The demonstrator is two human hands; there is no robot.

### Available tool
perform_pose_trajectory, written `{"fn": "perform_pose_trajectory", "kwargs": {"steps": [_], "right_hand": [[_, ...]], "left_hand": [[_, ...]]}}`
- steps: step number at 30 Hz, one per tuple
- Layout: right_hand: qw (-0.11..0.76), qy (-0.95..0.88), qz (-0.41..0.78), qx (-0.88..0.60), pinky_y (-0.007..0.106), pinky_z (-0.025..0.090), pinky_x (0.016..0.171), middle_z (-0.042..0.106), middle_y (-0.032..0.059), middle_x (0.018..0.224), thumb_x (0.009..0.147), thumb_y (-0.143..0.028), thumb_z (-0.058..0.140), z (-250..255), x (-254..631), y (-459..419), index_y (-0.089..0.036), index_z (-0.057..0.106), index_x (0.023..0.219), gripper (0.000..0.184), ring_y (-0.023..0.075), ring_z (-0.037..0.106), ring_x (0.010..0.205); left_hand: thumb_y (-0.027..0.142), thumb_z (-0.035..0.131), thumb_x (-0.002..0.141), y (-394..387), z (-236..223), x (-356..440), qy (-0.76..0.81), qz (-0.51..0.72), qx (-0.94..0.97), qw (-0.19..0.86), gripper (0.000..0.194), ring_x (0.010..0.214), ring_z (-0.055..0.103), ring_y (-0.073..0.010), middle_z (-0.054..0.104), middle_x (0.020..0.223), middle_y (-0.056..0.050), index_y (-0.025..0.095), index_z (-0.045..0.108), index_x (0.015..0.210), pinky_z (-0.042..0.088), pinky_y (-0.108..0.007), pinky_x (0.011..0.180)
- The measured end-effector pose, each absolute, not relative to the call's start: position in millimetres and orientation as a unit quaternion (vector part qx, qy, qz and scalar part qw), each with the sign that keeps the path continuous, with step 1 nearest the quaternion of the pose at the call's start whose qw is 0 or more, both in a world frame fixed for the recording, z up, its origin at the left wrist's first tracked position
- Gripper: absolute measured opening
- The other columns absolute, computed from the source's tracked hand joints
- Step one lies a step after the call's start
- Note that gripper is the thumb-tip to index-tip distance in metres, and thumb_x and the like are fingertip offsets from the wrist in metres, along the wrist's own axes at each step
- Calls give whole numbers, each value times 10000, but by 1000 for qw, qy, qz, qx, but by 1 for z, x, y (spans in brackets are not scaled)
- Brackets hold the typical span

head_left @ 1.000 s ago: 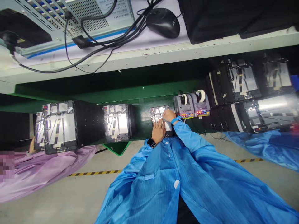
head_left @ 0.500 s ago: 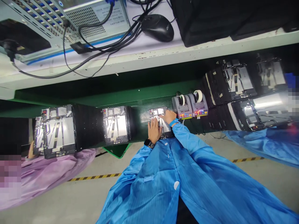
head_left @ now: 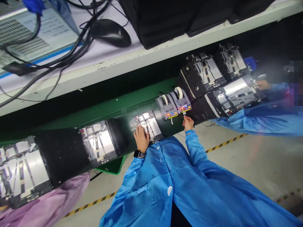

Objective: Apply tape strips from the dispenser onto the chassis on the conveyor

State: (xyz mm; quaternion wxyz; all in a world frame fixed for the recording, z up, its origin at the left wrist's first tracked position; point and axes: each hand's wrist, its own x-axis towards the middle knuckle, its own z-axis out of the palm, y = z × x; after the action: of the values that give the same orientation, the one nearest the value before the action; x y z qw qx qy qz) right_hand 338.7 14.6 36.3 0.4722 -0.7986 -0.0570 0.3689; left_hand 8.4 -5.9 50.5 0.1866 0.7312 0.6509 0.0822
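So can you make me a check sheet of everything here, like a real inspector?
Surface: green conveyor belt carrying black foam pads.
Job's things: opened tablet-like device, with similar units along the belt; two grey tape dispensers.
Clutter: black padded case on the shelf.
Fingers: left hand spread flat on the device; right hand just below a dispenser, grip unclear.
Cables: black cables beside a computer mouse.
Surroundings: grey floor with yellow-and-black tape; co-worker's blue sleeve; pink coat.
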Motion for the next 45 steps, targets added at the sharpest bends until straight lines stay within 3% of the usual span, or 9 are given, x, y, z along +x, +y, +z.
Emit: {"fn": "perform_pose_trajectory", "kwargs": {"steps": [5,10,15,19,27,33,38,42,45], "right_hand": [[542,46,407,-734,155,297,381,473,-108,533,767,-421,799,5,376,37,-196,556,810,334,48,391,398],[552,41,347,-757,146,308,374,446,-119,520,841,-342,719,-9,371,35,-186,570,836,216,47,388,402],[586,69,315,-743,162,477,466,617,-63,715,843,-324,690,-17,365,30,-207,514,935,231,83,594,566],[609,74,321,-722,213,561,568,603,-75,744,736,-235,774,-22,363,45,-231,439,934,389,100,628,628],[559,-1,212,-802,212,550,583,588,-40,858,866,-202,598,2,332,18,-254,396,1133,338,105,619,668],[443,-383,276,-763,319,586,820,622,77,1121,913,-357,644,62,270,15,-247,417,1399,547,184,652,931],[281,-642,297,-649,429,481,1084,535,153,1350,928,-245,615,69,233,96,-189,346,1538,669,274,564,1235],[147,-726,297,-602,458,437,1118,491,170,1393,893,-179,652,63,222,138,-182,297,1578,772,310,489,1338],[129,-745,296,-583,460,438,1103,507,168,1376,867,-177,688,61,226,146,-188,308,1570,799,311,496,1322]], "left_hand": [[365,437,1011,-6,50,5,641,86,737,195,604,1592,189,-318,307,1681,-148,149,381,1572,214,-582,1271],[367,442,1012,-7,49,4,635,87,742,197,617,1590,191,-326,307,1679,-160,144,354,1581,229,-593,1259],[341,466,997,-6,48,6,643,118,731,195,539,1570,247,-334,369,1645,-176,156,458,1503,256,-596,1244],[349,469,991,9,58,23,653,149,718,189,491,1550,291,-315,401,1611,-190,152,513,1439,271,-540,1249],[561,569,903,92,65,93,705,67,684,173,853,1584,125,-406,212,1675,-272,52,334,1546,127,-634,1256],[479,522,943,114,53,72,695,34,691,197,666,1557,234,-372,403,1608,-204,137,442,1508,96,-647,1257],[479,538,950,120,55,54,674,9,708,211,604,1487,358,-351,515,1528,-175,173,510,1470,96,-628,1263],[492,533,963,124,56,54,672,1,709,211,583,1421,431,-341,558,1485,-170,194,523,1463,151,-604,1251],[512,547,959,127,56,53,676,-3,704,217,574,1383,466,-343,577,1463,-164,217,539,1452,186,-589,1237]]}}
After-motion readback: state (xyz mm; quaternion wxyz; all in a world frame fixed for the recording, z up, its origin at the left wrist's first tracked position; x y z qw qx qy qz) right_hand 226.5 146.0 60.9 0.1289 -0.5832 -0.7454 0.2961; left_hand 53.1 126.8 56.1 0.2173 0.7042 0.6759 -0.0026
